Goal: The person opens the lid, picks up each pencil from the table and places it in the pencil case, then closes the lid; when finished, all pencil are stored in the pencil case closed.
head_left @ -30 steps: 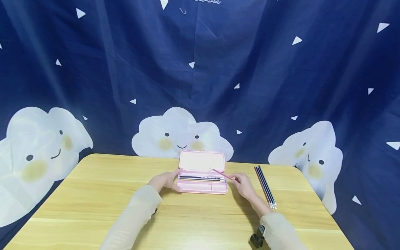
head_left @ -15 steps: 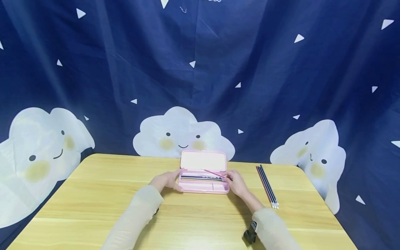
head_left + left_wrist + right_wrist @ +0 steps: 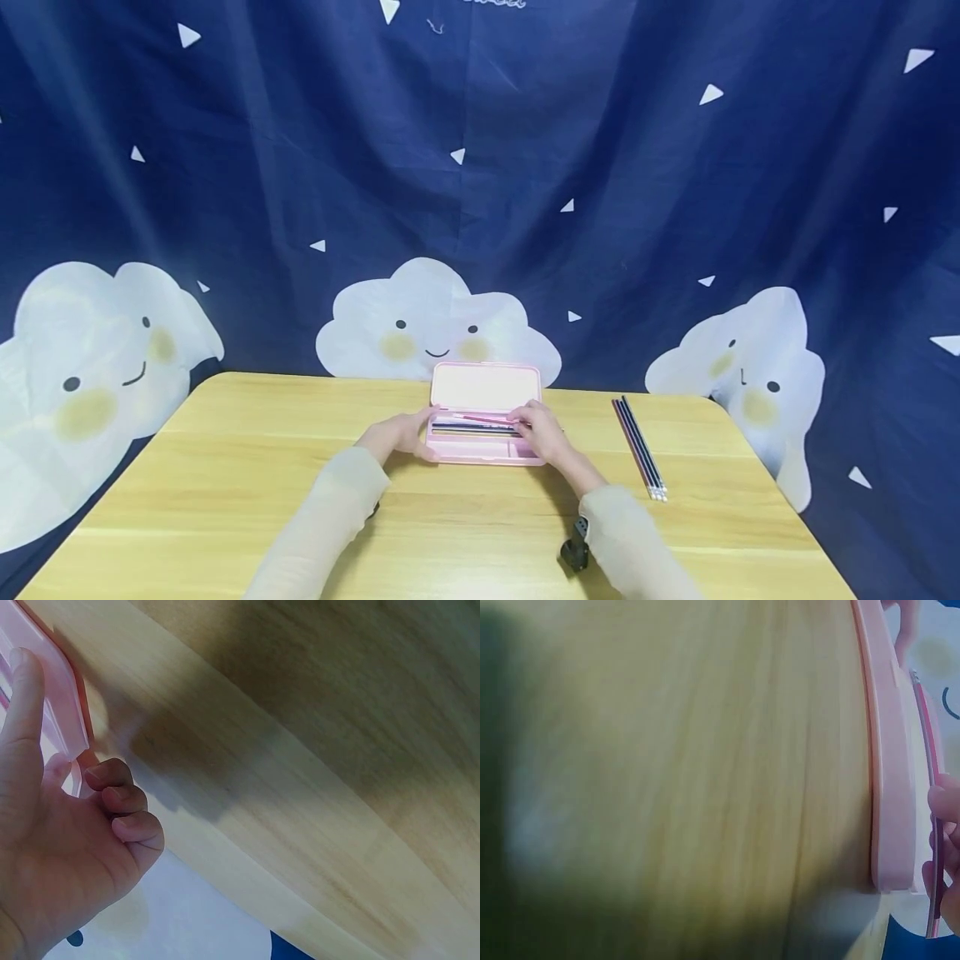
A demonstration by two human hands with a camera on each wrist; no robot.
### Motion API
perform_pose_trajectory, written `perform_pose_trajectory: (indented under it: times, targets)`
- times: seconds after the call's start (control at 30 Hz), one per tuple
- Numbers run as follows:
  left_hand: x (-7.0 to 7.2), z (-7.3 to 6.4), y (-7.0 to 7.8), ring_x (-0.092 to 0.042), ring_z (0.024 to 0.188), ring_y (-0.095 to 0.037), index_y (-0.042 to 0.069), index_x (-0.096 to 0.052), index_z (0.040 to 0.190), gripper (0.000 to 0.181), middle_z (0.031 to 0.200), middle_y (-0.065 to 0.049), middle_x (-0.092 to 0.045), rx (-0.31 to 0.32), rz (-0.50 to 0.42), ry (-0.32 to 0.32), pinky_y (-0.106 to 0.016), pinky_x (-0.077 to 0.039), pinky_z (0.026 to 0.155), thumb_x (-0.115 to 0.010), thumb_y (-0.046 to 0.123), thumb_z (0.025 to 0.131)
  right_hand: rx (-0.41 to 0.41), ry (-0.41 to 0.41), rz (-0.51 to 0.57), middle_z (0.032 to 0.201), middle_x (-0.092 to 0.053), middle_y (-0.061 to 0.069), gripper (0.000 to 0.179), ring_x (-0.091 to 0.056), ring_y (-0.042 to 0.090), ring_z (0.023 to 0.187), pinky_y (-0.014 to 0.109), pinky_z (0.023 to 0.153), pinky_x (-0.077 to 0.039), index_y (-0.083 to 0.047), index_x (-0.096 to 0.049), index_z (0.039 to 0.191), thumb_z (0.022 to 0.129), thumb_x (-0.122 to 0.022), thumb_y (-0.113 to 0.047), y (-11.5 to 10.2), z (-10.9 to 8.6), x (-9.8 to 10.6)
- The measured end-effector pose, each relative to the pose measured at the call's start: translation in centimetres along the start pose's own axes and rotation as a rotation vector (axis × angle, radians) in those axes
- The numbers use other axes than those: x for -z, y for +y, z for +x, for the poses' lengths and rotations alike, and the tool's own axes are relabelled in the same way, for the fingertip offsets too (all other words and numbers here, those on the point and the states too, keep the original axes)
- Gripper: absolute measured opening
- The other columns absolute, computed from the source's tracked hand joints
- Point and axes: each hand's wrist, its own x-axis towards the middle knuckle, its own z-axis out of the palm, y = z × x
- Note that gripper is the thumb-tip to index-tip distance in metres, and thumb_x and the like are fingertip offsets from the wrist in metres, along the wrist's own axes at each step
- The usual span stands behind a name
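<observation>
A pink pencil case (image 3: 467, 451) lies on the table with its lid (image 3: 486, 388) raised at the back. Its left end is held by my left hand (image 3: 402, 433); in the left wrist view the thumb (image 3: 26, 697) lies along the case wall (image 3: 66, 697) and the outer fingers are curled. Over the right part of the case, my right hand (image 3: 543, 433) pinches a red-pink pencil (image 3: 480, 419), which points left across the long compartment. The right wrist view shows this pencil (image 3: 931, 750) above the case rim. Dark pencils (image 3: 457, 428) lie inside, partly hidden by my right hand.
Several dark and reddish pencils (image 3: 639, 450) lie side by side on the wooden table (image 3: 465, 533), right of the case. A dark blue curtain (image 3: 480, 200) with cloud prints hangs behind the table. A black wrist camera (image 3: 575, 546) sits beneath the right sleeve.
My right hand has moved left with the pencil, from beside the case to over its right part. The pencil now lies lower and more level. My left hand stays on the case.
</observation>
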Motion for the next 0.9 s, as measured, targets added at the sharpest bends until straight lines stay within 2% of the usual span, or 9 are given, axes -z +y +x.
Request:
perform_pose_trajectory:
  times: [0.13, 0.33, 0.6, 0.9]
  targets:
    - [0.0, -0.1, -0.2, -0.04, 0.122, -0.043, 0.018, -0.023, 0.145, 0.097, 0.135, -0.027, -0.039, -0.001, -0.008, 0.003, -0.056, -0.034, 0.099, -0.079, 0.037, 0.067, 0.021, -0.039, -0.02, 0.074, -0.054, 0.002, 0.011, -0.051, 0.018, 0.074, 0.032, 0.07, -0.046, -0.005, -0.069, 0.084, 0.078, -0.066, 0.003, 0.0, 0.5, -0.6]
    - [0.0, -0.1, -0.1, -0.039, 0.122, -0.043, 0.019, -0.023, 0.145, 0.097, 0.137, -0.026, -0.038, -0.003, -0.005, -0.008, -0.057, -0.033, 0.099, -0.077, 0.039, 0.068, -0.007, -0.099, -0.01, 0.075, -0.054, 0.002, 0.013, -0.051, 0.018, 0.075, 0.032, 0.071, -0.046, -0.006, -0.07, 0.085, 0.079, -0.064, 0.004, -0.2, 1.0, -0.7]
    - [-0.1, 0.1, -0.3, -0.039, 0.122, -0.044, 0.02, -0.024, 0.145, 0.096, 0.137, -0.027, -0.037, -0.016, -0.026, -0.006, -0.057, -0.033, 0.1, -0.079, 0.037, 0.067, 0.02, -0.108, -0.014, 0.077, -0.055, 0.003, 0.012, -0.052, 0.018, 0.077, 0.033, 0.072, -0.047, -0.006, -0.07, 0.087, 0.08, -0.064, 0.002, -0.6, 1.9, -1.4]
    - [-0.1, 0.3, -0.4, -0.038, 0.124, -0.042, 0.016, -0.022, 0.145, 0.099, 0.137, -0.028, -0.037, -0.002, -0.033, -0.016, -0.054, -0.032, 0.102, -0.079, 0.037, 0.067, -0.041, -0.144, -0.062, 0.08, -0.055, 0.001, 0.014, -0.052, 0.019, 0.08, 0.032, 0.067, -0.045, -0.011, -0.072, 0.089, 0.08, -0.065, -0.002, -1.1, 2.4, -2.1]
